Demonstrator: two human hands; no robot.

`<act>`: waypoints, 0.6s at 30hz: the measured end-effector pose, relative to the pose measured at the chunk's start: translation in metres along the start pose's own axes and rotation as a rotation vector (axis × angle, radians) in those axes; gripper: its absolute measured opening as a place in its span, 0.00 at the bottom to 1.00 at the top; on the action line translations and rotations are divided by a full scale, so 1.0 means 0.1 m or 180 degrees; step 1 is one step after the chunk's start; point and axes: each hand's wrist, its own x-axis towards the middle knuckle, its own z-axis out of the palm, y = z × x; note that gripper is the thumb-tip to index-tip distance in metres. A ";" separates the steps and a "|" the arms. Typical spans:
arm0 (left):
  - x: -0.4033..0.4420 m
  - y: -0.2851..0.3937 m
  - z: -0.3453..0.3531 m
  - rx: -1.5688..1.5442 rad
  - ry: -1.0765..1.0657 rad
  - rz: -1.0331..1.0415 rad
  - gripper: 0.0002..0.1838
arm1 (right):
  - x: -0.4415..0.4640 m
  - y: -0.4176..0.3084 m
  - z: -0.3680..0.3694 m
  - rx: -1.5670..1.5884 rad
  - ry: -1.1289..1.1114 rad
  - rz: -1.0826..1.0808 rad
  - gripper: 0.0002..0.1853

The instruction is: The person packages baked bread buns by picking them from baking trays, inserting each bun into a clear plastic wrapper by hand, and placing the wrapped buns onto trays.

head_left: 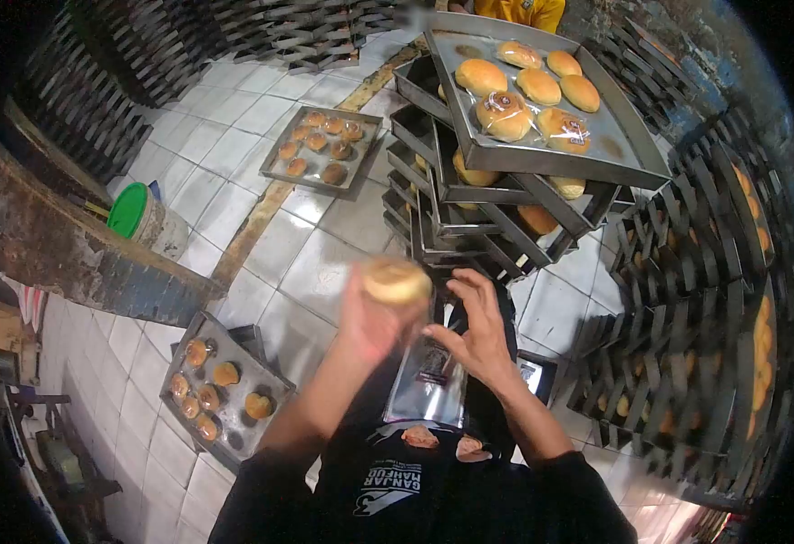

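Observation:
A round golden bun [398,281] is in my left hand [367,319], somewhat blurred, above my lap. Close by on the right, my right hand [480,334] has its thumb and fingers spread, over the upper end of a stack of clear plastic bags [427,385] lying on my lap. Whether its thumb touches the top bag is unclear. Just ahead, a large metal tray [542,161] tops a pile of trays and bears several buns, some in clear wrappers.
Wrapped buns lie in a floor tray [353,186] ahead and in another tray [265,426] at the lower left. A green-lidded bucket [161,227] stands by a post [79,249]. Stacked trays [678,363] rise on the right. Beyond the pile, a person in yellow [528,11] is partly visible.

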 end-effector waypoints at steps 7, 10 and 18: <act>0.28 -0.05 -0.42 0.1860 -0.0054 0.0710 0.27 | 0.20 0.41 0.14 0.0060 0.0260 0.0655 0.12; 0.26 -0.16 -0.18 0.2427 0.0192 0.1388 0.21 | 0.33 0.49 0.15 -0.0063 0.0343 0.0486 0.12; 0.32 0.11 0.04 0.3295 0.0981 0.2161 0.15 | 0.69 0.43 0.00 0.0845 0.0428 0.1082 0.21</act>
